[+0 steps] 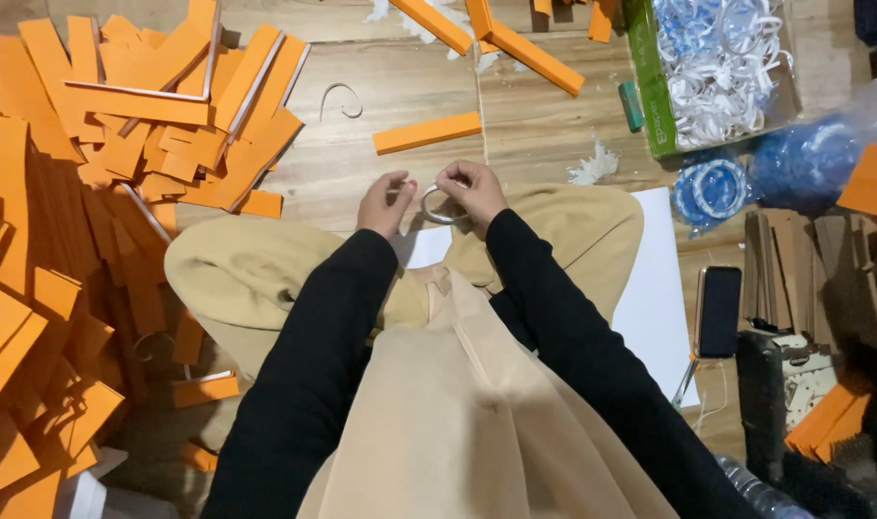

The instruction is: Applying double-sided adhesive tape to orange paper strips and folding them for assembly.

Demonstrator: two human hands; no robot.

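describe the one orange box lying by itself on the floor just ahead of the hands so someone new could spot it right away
Start at the big heap of orange boxes on the left of the wooden floor, then look right towards the middle. There a single flat orange box lies just beyond the left hand and right hand. Unlike the heaped ones, it lies alone, touching nothing.

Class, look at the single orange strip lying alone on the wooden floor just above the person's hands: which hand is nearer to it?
Left. The left hand lies just below the orange strip, slightly to its left. The right hand, pinching a small white ring, sits below and right, marginally farther.
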